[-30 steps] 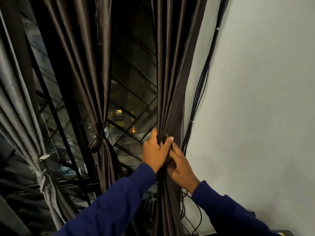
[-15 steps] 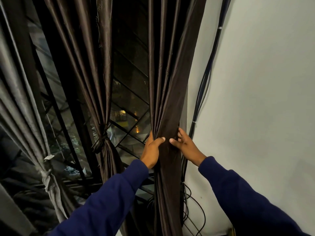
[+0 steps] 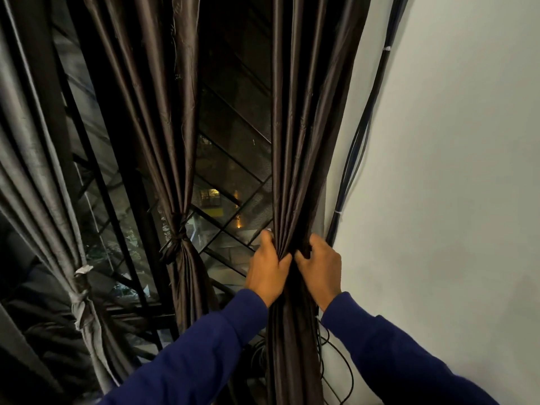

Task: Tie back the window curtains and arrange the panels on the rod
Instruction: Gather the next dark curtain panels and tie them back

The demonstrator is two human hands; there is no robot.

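My left hand and right hand, apart half a second ago, have now closed together, both clamped on the right panel beside the wall. I judge it gathered for tying; the middle panel beyond is already knotted.

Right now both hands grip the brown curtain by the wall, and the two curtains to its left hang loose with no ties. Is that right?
Not quite. The head view shows the left hand and right hand gripping the brown curtain, but the middle curtain and grey curtain are already tied at the waist.
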